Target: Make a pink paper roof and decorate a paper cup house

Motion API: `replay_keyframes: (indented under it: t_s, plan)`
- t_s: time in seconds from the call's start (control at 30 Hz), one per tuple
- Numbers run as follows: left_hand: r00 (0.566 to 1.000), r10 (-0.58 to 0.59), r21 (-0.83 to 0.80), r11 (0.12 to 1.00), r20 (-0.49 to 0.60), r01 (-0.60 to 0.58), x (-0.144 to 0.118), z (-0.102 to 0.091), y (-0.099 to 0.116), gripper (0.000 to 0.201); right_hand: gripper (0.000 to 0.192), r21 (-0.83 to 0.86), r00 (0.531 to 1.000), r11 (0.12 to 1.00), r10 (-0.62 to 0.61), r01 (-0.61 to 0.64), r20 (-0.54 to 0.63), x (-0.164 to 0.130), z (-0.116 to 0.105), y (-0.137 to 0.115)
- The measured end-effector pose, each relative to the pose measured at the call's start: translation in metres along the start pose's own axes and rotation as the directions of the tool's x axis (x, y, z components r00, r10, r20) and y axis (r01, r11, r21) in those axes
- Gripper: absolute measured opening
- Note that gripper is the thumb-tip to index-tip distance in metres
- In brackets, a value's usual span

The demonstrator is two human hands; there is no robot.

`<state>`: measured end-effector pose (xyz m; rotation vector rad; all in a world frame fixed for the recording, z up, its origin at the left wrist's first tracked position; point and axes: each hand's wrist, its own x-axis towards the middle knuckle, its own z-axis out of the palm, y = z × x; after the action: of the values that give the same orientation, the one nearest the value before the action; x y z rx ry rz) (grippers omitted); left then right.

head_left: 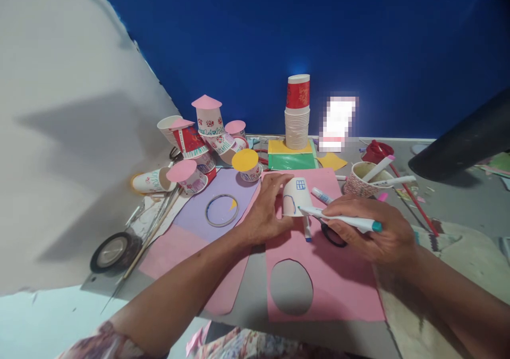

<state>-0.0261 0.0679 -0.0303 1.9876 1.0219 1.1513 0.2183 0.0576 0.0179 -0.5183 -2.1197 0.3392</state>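
Observation:
A white paper cup (pixel 294 198), mouth down, bears a blue window and a blue curved line. My left hand (pixel 268 204) grips it from the left, thumb and fingers around its side. In my right hand (pixel 374 229) is a white marker pen (pixel 343 218) with a teal end, its tip at the cup's lower wall. Under both hands lies a pink paper sheet (pixel 342 290) with a round hole cut through it. Behind the marker, partly covered, are a glue stick (pixel 322 195) and dark-handled scissors (pixel 333 236). Another pen (pixel 307 230) with a blue end lies below the cup.
Decorated cups with pink paper roofs (pixel 207 103) and a yellow-topped cup (pixel 249 172) stand at the left. Stacked cups (pixel 297 128) rise by the blue wall. A tape ring (pixel 222 210), black tape roll (pixel 115 251) and pen-holding cup (pixel 360 181) surround the work.

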Motion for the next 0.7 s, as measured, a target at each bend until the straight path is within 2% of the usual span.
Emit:
replay_keyframes:
  t_s: [0.23,0.37,0.5,0.6,0.7]
  plan:
    - [1.000,-0.016,-0.035,0.999,-0.022,0.015,0.0004,0.0010,0.0002,0.073,0.017,-0.044,1.000,0.999,0.020,-0.020,-0.008,-0.0020,-0.0016,-0.0015]
    - [0.999,-0.025,-0.045,0.999,-0.024,0.024,0.0007,0.0020,-0.0001,0.072,0.017,0.009,0.997,0.998,0.063,-0.064,0.038,-0.0002,-0.0045,-0.0030]
    - [0.999,-0.022,-0.051,0.998,-0.027,0.020,0.0007,0.0030,-0.0015,0.071,0.015,-0.026,0.998,0.998,0.062,-0.062,0.003,0.0018,-0.0066,-0.0036]
    - [0.999,-0.025,-0.040,0.999,-0.039,0.024,0.0008,0.0030,-0.0018,0.071,0.014,-0.012,0.994,0.995,0.098,-0.097,0.046,0.0012,-0.0076,-0.0040]
    - [0.999,-0.013,0.002,1.000,-0.053,0.013,0.0011,0.0024,-0.0014,0.074,0.012,-0.054,0.990,0.988,0.143,-0.144,-0.008,-0.0002,-0.0072,-0.0039]
